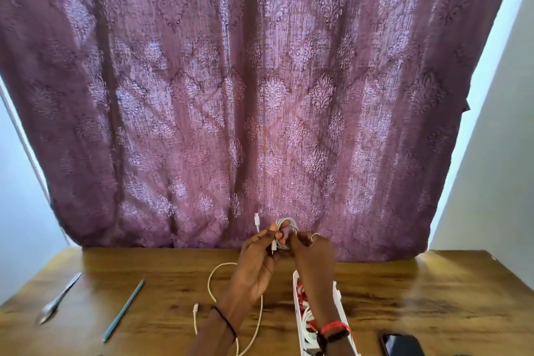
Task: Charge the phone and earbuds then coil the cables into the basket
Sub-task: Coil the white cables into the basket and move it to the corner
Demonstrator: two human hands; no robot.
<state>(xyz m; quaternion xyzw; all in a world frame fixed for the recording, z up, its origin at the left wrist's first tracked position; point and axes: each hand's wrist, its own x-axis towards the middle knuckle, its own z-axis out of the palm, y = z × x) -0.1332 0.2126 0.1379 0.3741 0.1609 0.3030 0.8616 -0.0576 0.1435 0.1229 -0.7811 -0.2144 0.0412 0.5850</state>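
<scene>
On my feed both hands are raised together in front of the curtain. My left hand [255,264] pinches the coiled cable [286,227] between thumb and curled fingers, and my right hand [313,257] grips the same coil from the other side, so the two hands meet on it. The coil is a small white bundle of several loops held above the fingertips, with one plug end sticking up just left of it.

Directly under my right wrist sits the basket [295,283], a long white one holding red and white things that I cannot make out. Under my left hand and forearm a loose cable [210,283] lies on the table [404,298] in an open loop, its plug end beside my left wrist. To the right of my right wrist, near the lower edge, lies the phone [401,344], dark screen up.

Well left of my left hand lie a teal pen [124,309] and, further out, a spoon [59,299]. Behind the hands hangs a purple patterned curtain [260,95].
</scene>
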